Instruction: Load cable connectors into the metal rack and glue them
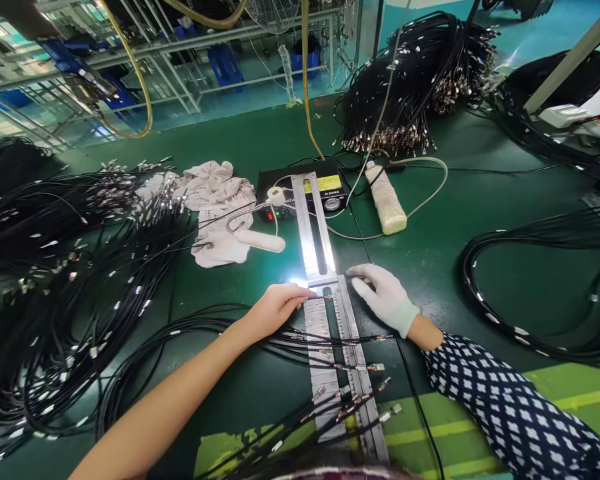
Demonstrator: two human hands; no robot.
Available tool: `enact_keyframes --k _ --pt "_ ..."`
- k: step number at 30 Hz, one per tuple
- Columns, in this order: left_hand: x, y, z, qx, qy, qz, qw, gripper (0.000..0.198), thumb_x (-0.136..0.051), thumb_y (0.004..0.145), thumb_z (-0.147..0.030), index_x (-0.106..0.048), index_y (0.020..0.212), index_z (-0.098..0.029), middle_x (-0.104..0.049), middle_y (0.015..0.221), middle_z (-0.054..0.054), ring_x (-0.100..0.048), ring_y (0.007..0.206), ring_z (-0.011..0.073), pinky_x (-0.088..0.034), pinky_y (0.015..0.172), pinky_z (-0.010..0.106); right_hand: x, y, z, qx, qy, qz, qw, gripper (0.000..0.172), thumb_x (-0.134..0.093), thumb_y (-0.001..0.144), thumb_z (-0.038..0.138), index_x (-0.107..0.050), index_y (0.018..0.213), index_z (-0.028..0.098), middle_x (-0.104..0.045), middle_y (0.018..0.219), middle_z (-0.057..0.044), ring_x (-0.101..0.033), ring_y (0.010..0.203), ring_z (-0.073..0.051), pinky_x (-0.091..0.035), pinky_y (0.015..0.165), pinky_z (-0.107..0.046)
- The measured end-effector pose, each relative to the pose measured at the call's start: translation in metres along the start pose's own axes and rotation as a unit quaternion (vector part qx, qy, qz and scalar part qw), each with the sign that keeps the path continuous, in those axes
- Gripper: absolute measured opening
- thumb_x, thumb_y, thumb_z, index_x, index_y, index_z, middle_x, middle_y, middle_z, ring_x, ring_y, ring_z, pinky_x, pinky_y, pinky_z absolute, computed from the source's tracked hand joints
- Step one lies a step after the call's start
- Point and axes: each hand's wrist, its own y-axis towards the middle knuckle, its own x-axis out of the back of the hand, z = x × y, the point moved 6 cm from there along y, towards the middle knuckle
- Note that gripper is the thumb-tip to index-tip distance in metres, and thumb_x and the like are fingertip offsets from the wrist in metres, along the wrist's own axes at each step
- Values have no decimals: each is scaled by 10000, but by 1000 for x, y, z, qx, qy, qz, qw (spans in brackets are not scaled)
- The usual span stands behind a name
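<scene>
My bare left hand (276, 305) rests on the left edge of a long metal slotted fixture (325, 320), its fingers pinched on a thin black cable end (325, 295) laid across the rail. My right hand (384, 295), in a white glove, lies on the fixture's right edge with fingers curled, touching the same spot. Several black cables with metal connectors (350, 393) lie across the fixture's slots nearer me. A small lamp (276, 195) on a bendy neck lights the rail.
Big piles of black cables (65, 280) cover the green table at left, another heap (410, 80) at the back, and coils (540, 293) at right. A crumpled cloth (215, 193), a black control box (325, 187) and a bottle (386, 199) sit behind the fixture.
</scene>
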Motion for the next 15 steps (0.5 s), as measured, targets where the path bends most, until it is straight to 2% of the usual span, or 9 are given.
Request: enact_keyframes --k 7,12,15 --pt "-4 1 -4 -16 24 -14 999 253 -454 984 -244 -690 1067 -208 -703 953 30 -646 867 152 -502 809 263 1 1 3 6 -12 5 1000 210 -487 945 281 -662 1049 229 -713 1070 -52 -652 1028 -246 -525 916 -423" --pt "-7 -22 -10 -82 180 -90 976 324 -405 1000 -223 -690 1150 -259 -608 1038 82 -549 969 207 -456 817 344 1 1 3 2 -16 12 1000 207 -494 942 274 -664 1050 224 -708 1087 -51 -649 1027 -247 -524 915 -426" --pt "-12 -33 -7 -75 222 -109 966 365 -391 1003 -202 -648 1242 -300 -576 969 67 -507 887 196 -414 754 339 0 1 4 1 -19 16 1000 207 -501 940 274 -668 1053 227 -708 1090 -52 -649 1025 -247 -524 919 -427"
